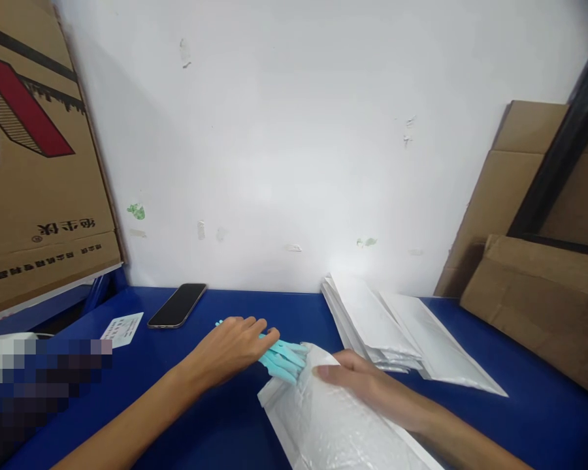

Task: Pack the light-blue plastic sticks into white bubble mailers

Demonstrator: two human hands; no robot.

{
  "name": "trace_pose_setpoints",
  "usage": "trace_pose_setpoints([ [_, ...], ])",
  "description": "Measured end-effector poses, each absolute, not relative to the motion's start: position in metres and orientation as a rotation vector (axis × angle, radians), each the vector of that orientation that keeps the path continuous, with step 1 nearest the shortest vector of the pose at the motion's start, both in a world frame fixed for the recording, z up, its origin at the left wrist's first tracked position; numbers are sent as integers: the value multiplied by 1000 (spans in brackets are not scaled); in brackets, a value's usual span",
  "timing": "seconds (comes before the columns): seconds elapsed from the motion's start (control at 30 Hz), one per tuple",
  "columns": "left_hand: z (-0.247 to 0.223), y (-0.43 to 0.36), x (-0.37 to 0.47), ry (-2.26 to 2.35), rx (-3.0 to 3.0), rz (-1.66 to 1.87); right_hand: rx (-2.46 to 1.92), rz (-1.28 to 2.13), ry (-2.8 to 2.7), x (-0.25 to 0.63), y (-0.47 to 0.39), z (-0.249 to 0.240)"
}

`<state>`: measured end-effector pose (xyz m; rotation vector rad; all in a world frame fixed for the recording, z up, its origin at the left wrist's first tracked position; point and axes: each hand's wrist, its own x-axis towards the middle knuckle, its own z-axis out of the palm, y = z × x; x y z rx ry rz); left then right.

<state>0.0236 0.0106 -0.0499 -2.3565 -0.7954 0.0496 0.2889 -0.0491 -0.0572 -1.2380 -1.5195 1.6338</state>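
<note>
My left hand [242,346] is closed around a bunch of long, thin turquoise plastic pieces [283,363]; their exact kind does not show. One end of the bunch sits at the mouth of a white bubble mailer [343,418], partly inside it. The mailer is tilted, its opening towards my left hand and its lower end running out of view at the bottom. My right hand [360,378] grips the mailer's edge near the opening, thumb on the top face and the other fingers mostly hidden behind.
A stack of white mailers [372,320] and another mailer [436,333] lie on the blue table [210,418] towards the back right. At the back left are a phone [179,305] and a card [122,329]. Cardboard [539,307] stands right, a printed box [39,196] left, a white wall [294,143] behind.
</note>
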Motion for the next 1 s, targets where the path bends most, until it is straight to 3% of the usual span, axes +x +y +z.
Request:
trace_pose_setpoints([
  [0.3, -41, 10, 24, -873, -2412, 49, -923, 1665, -1651, 283, -49, -50],
  [1.0, -39, 15, 17, -761, -2252, -46, -847, 1710, -1709, 286, -50, -43],
])
